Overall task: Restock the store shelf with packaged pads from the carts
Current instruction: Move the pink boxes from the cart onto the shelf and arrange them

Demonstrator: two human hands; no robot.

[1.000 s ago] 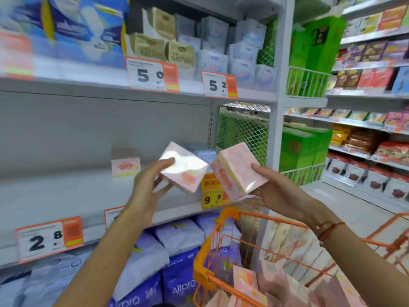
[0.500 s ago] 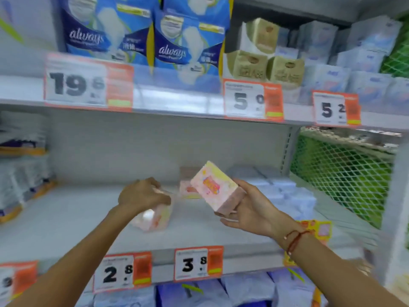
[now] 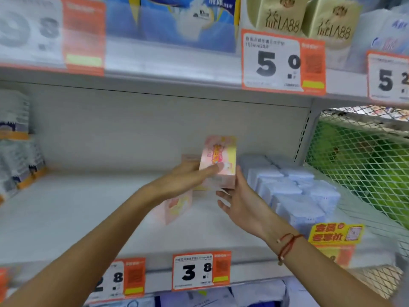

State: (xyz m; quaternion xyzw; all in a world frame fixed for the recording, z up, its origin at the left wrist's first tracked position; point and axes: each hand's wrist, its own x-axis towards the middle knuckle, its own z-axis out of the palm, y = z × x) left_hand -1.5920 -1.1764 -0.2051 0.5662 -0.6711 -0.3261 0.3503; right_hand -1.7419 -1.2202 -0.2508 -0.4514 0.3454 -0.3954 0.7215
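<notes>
A pink pad pack [image 3: 219, 156] stands upright over the middle shelf [image 3: 77, 218], held between both hands. My left hand [image 3: 183, 178] lays its fingers across the pack's front. My right hand [image 3: 239, 202] cups its lower right corner, thumb on the side. A second pink pack [image 3: 177, 207] lies blurred on the shelf under my left wrist, with no hand on it. A third pink pack [image 3: 188, 158] stands behind my left hand, mostly hidden.
Several pale blue packs [image 3: 294, 191] fill the shelf's right end beside a wire mesh divider [image 3: 365, 162]. White packs [image 3: 17, 151] stand at the far left. Price tags [image 3: 199, 271] line the shelf edge, and the upper shelf [image 3: 172, 63] holds blue and gold packs.
My left hand let go of its pack on the shelf and moved right onto the pack in my right hand. That pack turned upright and went deeper into the shelf. The view moved closer.
</notes>
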